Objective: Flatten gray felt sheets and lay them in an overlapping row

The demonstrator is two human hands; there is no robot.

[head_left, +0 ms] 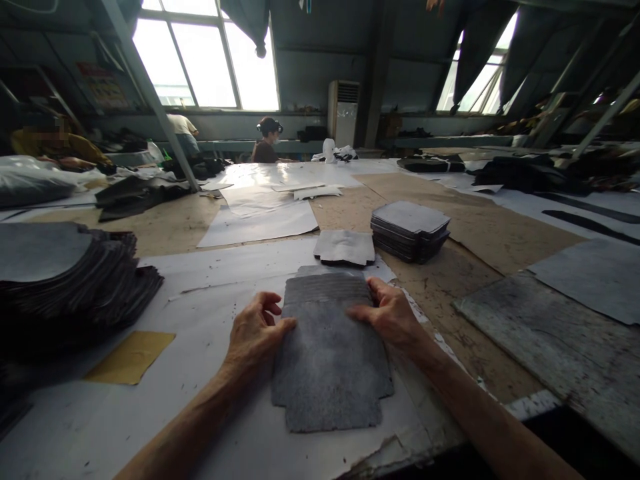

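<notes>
In front of me a thin pile of grey cut pieces [330, 360], leather-like with notched corners, lies on white paper, its upper edges fanned out in steps. My left hand [260, 327] grips the left edge, with the thumb on the rim and fingers curled beside it. On the opposite side my right hand [393, 310] is closed on the upper right edge, thumb over the top face and fingers along the side. Just beyond sits a small light-grey pile [344, 247]. A taller stack of similar pieces [411, 227] stands behind it to the right.
At left rises a large dark stack of pieces [65, 280], near a yellowish square [131, 357]. A worn grey board [550, 347] lies at right. White sheets [260, 220] cover parts of the table farther off. Co-workers, one a person in a dark top [265, 150], are beyond.
</notes>
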